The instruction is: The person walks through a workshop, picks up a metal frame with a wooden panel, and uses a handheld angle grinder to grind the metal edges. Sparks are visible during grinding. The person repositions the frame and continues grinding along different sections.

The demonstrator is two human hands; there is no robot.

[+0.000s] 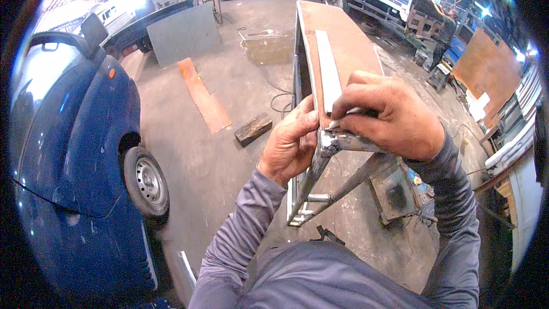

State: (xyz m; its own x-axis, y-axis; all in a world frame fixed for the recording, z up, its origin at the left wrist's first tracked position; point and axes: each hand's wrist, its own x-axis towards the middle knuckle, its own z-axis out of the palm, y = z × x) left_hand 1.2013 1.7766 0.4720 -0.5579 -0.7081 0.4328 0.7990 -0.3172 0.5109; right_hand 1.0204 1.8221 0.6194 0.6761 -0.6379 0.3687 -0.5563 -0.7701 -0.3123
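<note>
A tall metal frame with welded, paint-smeared corners stands in front of me, topped by a brown board. Along the board's left edge lies a narrow white strip, its near end under my right fingertips. My right hand is closed in a pinch at that end, above the near corner; a small pale bit shows at the fingertips, partly hidden. My left hand is closed round the frame's left side just below the corner, thumb up against the edge, most of its fingers hidden behind the metal.
A blue vehicle stands close on the left. On the floor lie an orange-brown sheet strip, a wood block and cables. A grey panel leans at the back left; a person is at the far right near trucks.
</note>
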